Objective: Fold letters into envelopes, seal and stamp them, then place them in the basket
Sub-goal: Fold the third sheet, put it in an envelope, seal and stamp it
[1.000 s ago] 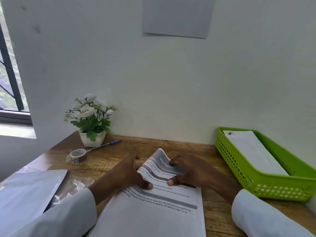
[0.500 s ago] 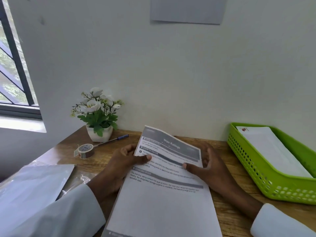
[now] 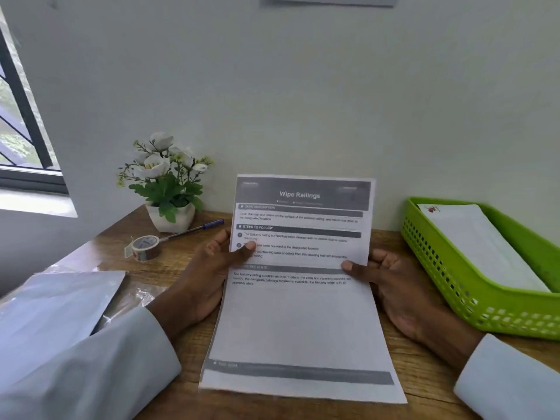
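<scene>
Nearest: two pale sleeves, the left sleeve point(image 3: 91, 368) at the bottom left corner and the right sleeve point(image 3: 509, 380) at the bottom right. Between them the letter point(image 3: 300, 313), a printed sheet headed "Wipe Railings", unfolded, its near edge down at the wooden desk point(image 3: 424, 374) and its top part raised toward the wall.

Left hand point(image 3: 209, 268) holds the sheet's left edge, thumb on the printed face, fingers curled behind. Right hand point(image 3: 391, 283) holds the right edge the same way, thumb on the front, fingers behind the paper. Both are clamped on the letter about halfway up.

Left of the left arm: a white envelope point(image 3: 57, 307) lying flat on the desk, partly over a clear plastic wrapper point(image 3: 136, 298).

Farther back on the left: a roll of tape point(image 3: 145, 247), and just behind it a pen point(image 3: 194, 230) with a blue cap, lying at an angle. Behind the pen a white pot of white flowers point(image 3: 168, 180) against the wall.

Right side: a green basket point(image 3: 472, 286) with perforated walls, on the desk well apart from the right hand. Inside it lies a white envelope with a small red mark point(image 3: 481, 247) at its far corner.

Far left: a window point(image 3: 21, 131) with dark bars. At the top of the wall, the lower edge of a grey sheet point(image 3: 328, 0).
</scene>
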{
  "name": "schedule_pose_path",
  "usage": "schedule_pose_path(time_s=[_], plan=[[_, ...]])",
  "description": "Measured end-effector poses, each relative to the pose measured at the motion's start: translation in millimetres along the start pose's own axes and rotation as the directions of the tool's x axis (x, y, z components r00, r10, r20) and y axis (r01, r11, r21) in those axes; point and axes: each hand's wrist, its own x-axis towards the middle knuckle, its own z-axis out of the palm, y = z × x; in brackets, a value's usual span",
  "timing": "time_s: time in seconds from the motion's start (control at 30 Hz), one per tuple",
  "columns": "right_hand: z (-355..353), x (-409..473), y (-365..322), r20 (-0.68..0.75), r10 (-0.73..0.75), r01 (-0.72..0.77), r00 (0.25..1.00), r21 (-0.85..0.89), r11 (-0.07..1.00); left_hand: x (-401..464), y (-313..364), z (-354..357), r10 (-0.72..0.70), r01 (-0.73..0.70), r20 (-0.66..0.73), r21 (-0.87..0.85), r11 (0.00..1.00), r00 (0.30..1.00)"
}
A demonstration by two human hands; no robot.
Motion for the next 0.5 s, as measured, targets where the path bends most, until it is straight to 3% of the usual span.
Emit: schedule_pose_path(time_s=[0.13, 0.5], plan=[[-2, 2, 1, -0.050, -0.044, 0.049, 0.998, 0.091, 0.995, 1, -2, 3, -0.005, 0.001, 0.055, 0.072, 0.997, 0.998], [-1, -2, -2, -0.018, -0.082, 0.083, 0.997, 0.080, 0.993, -1, 9, 6, -0.048, 0.052, -0.061, 0.076, 0.996, 0.997]])
